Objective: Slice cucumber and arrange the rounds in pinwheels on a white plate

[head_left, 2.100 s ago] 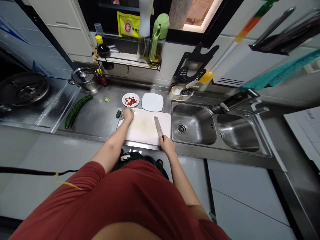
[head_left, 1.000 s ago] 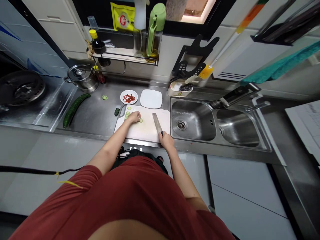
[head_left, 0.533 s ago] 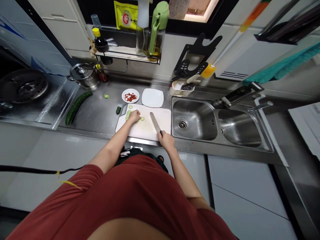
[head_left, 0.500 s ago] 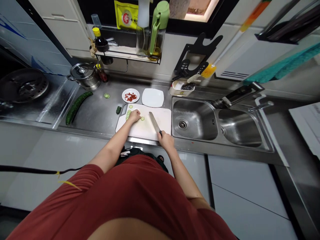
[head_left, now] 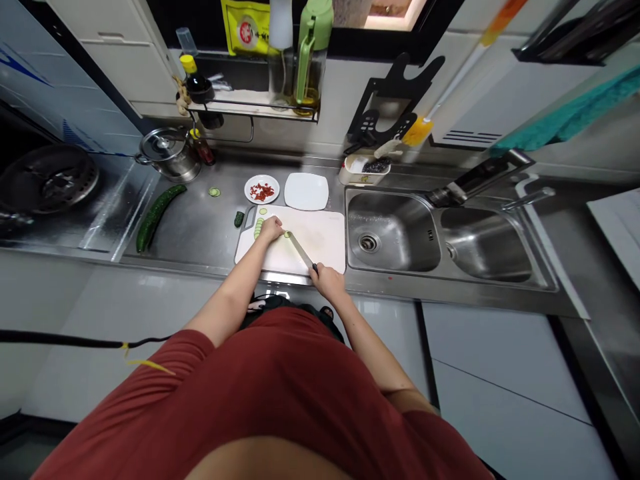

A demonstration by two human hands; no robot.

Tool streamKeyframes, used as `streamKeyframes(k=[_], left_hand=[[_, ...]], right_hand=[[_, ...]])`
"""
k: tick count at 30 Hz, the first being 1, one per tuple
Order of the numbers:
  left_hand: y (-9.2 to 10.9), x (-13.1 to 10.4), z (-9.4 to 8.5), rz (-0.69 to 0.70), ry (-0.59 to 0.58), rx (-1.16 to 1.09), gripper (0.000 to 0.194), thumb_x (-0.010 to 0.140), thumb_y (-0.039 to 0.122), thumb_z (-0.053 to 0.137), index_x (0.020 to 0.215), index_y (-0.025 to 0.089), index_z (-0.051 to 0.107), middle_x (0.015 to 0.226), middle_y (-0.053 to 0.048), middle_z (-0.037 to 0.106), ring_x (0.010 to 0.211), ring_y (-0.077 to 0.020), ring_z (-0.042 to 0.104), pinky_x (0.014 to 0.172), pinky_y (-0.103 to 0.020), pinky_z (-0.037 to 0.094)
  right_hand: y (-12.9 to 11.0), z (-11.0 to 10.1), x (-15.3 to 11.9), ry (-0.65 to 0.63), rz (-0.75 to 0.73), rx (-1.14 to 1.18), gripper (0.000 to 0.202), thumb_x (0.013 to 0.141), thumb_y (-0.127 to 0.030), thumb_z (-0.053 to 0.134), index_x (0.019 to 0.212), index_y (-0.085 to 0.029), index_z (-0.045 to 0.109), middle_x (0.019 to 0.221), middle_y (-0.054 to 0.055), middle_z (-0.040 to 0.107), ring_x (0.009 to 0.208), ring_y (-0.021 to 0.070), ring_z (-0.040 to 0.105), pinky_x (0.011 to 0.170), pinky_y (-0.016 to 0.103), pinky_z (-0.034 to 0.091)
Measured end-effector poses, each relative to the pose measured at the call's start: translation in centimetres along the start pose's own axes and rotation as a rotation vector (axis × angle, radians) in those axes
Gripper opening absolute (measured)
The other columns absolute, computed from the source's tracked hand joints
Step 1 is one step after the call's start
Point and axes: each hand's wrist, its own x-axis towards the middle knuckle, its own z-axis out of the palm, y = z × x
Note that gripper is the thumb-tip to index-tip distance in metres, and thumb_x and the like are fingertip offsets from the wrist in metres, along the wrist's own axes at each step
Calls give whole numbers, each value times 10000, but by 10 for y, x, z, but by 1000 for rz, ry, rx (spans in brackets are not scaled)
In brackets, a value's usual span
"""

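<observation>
On the white cutting board [head_left: 320, 227], my left hand [head_left: 271, 229] is closed, its fingertips at the edge of a cucumber slice [head_left: 287, 234]. My right hand [head_left: 330, 283] grips the dark handle of a kitchen knife [head_left: 301, 251], its blade slanting up and left so that the tip meets that slice. A row of cucumber slices [head_left: 259, 228] lies to the left of my left hand, partly covered by it. One more slice [head_left: 263, 211] rests near the board's top edge. Beside the board's grey handle sits a cucumber end piece [head_left: 239, 219].
Behind the board stand a plate of chopped red pieces [head_left: 261, 191] and a white square plate [head_left: 306, 191]. A whole cucumber [head_left: 159, 217] lies at left, near a steel pot [head_left: 169, 155]. The double sink [head_left: 395, 230] adjoins the board's right side.
The knife has swung left, bringing its tip onto the cucumber slice by my left fingertips. My left hand stays at nearly the same spot on the board. The camera view has shifted slightly.
</observation>
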Motion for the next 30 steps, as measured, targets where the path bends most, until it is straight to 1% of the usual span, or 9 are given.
streamKeyframes(k=[10, 15, 22, 30], left_hand=[[-6, 8, 5, -4, 7, 9, 279, 574, 145, 723, 820, 201, 605, 774, 7, 655, 763, -146, 588, 723, -242, 434], [-7, 9, 5, 10, 3, 7, 287, 578, 145, 721, 836, 200, 606, 770, 13, 655, 759, -144, 585, 732, -245, 431], [-5, 7, 4, 17, 2, 17, 282, 597, 170, 720, 857, 190, 615, 805, -2, 660, 822, -156, 580, 781, -256, 422], [-4, 7, 4, 8, -3, 19, 252, 606, 155, 711, 834, 187, 608, 787, 5, 658, 793, -145, 580, 750, -242, 424]], right_hand=[[0, -4, 1, -17, 10, 4, 415, 980, -465, 304, 1160, -186, 553, 1060, 128, 665, 1019, 246, 621, 856, 331, 418], [3, -5, 3, -6, 0, -16, 408, 977, -462, 313, 1142, -181, 558, 1038, 132, 667, 993, 257, 630, 837, 340, 427], [4, -6, 6, -53, -14, -25, 417, 982, -446, 309, 1181, -165, 543, 1082, 148, 656, 1035, 257, 614, 870, 344, 417], [3, -14, 15, -82, -42, -36, 394, 982, -428, 320, 1165, -168, 552, 1092, 146, 654, 1046, 254, 609, 881, 347, 414]])
